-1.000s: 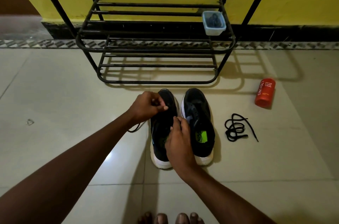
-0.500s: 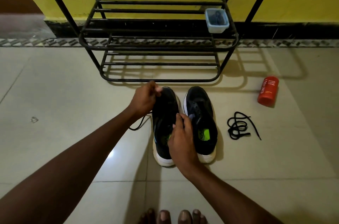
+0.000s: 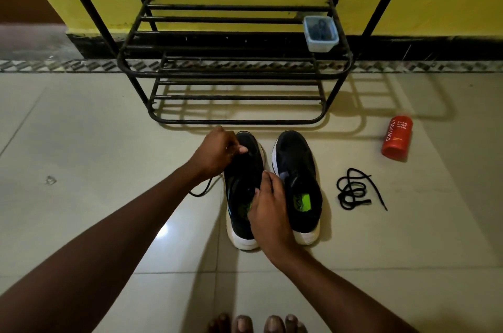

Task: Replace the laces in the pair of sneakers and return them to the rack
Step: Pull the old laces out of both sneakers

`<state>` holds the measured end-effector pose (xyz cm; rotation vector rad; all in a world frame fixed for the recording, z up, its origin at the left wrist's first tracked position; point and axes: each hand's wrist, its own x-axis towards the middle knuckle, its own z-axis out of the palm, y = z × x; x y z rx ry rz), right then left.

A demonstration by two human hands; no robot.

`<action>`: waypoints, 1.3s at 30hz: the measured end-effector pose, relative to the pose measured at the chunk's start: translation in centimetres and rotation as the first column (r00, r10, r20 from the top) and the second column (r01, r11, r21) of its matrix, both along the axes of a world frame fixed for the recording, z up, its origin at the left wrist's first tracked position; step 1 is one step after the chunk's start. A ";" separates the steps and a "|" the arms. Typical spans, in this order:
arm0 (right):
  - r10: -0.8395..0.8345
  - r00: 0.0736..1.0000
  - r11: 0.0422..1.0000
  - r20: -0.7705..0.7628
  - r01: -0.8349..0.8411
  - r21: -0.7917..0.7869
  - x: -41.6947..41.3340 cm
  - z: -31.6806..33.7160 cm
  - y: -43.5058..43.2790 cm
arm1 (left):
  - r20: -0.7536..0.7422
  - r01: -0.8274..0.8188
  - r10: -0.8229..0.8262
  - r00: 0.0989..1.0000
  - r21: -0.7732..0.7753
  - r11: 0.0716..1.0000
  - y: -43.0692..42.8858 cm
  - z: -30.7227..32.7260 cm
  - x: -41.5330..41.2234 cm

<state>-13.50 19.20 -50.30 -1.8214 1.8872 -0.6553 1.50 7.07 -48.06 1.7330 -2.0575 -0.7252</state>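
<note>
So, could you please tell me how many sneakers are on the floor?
2: one black white-soled sneaker under both hands, the other black sneaker beside it on its right.

2 black sneakers with white soles stand side by side, toes toward the rack (image 3: 236,73): the left sneaker (image 3: 242,182) trails a lace (image 3: 202,189), the right sneaker (image 3: 298,177) is unlaced. A loose black lace (image 3: 353,191) lies coiled to its right.

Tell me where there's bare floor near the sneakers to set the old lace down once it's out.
The widest free patch is the tiled floor left of the left sneaker, beyond the left hand. A narrower strip lies between the right sneaker and the loose coiled lace. It is crowded between the sneakers, where the right hand works, and toward the red bottle.
</note>
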 end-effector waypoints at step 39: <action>0.037 0.996 0.992 -0.077 -0.028 0.122 -0.6 1.1 -0.6 | -0.082 0.043 -0.039 0.996 0.055 0.998 -0.7 3.6 1.7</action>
